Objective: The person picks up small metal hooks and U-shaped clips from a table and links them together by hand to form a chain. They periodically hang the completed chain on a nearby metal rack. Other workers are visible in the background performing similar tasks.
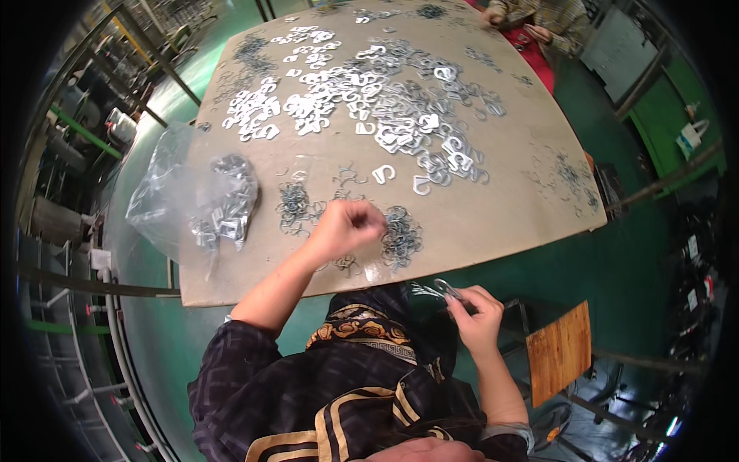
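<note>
Picking stage: the left hand [348, 225], fingers bunched, pinches at the wire rings [400, 235] heaped at the table's [500, 223] lower centre; the right hand [476, 308], below the edge, pinches a metal clip [445, 288]. Joining them likely demands fine alignment.

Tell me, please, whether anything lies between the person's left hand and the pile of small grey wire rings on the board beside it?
Nothing visible does: the left hand hovers right beside the pile of small grey wire rings.
</note>
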Demonstrator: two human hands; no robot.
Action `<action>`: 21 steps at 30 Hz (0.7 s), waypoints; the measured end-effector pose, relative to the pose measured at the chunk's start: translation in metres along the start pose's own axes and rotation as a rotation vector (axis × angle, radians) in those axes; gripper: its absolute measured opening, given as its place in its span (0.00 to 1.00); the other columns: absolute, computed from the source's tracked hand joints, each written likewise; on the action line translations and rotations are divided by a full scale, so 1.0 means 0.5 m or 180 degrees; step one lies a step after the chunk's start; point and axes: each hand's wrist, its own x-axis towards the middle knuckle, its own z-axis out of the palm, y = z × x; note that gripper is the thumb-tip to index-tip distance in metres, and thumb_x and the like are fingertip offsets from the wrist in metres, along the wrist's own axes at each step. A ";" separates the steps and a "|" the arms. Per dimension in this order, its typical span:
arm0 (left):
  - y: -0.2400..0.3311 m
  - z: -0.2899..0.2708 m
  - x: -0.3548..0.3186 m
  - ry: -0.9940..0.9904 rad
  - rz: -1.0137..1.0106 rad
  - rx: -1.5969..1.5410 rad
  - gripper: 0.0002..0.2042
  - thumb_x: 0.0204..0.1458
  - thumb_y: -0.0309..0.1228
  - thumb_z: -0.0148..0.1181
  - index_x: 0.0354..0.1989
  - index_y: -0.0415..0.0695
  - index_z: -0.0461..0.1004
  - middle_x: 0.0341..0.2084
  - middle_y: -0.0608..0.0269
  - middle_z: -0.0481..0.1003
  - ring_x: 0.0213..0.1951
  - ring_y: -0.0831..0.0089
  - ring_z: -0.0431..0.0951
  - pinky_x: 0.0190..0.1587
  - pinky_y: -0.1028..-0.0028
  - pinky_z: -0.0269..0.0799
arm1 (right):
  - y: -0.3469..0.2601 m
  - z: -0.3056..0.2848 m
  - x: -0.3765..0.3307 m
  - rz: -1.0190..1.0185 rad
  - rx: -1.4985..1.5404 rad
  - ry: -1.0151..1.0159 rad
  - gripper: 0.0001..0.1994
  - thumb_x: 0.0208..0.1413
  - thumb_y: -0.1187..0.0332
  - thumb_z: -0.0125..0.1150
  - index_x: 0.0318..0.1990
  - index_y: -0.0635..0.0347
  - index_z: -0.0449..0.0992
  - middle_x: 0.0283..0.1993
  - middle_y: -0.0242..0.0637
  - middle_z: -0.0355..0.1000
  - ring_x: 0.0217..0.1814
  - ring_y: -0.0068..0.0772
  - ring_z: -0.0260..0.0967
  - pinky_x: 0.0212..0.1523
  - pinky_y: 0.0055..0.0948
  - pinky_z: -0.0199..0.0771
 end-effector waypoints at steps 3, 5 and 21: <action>0.073 0.081 -0.054 -0.0754 0.0033 -0.0729 0.03 0.46 0.22 0.67 0.30 0.40 0.80 0.27 0.67 0.79 0.30 0.81 0.75 0.38 0.78 0.71 | -0.002 0.008 0.012 -0.0191 -0.0052 0.0079 0.05 0.47 0.79 0.67 0.33 0.67 0.81 0.25 0.36 0.75 0.23 0.23 0.73 0.25 0.21 0.70; 0.084 0.123 -0.058 -0.0767 0.1100 -0.0384 0.04 0.44 0.22 0.68 0.29 0.42 0.80 0.29 0.66 0.77 0.35 0.75 0.75 0.42 0.73 0.69 | -0.001 0.003 0.004 -0.0178 -0.0042 0.0067 0.05 0.47 0.79 0.67 0.34 0.66 0.81 0.26 0.36 0.75 0.25 0.23 0.73 0.26 0.22 0.71; 0.085 0.199 -0.066 -0.0871 0.1450 -0.0321 0.07 0.49 0.20 0.64 0.34 0.40 0.71 0.37 0.58 0.79 0.40 0.64 0.80 0.45 0.67 0.71 | 0.021 -0.057 0.029 -0.0605 0.0211 -0.0440 0.07 0.45 0.78 0.67 0.34 0.65 0.81 0.28 0.39 0.75 0.27 0.27 0.74 0.29 0.24 0.72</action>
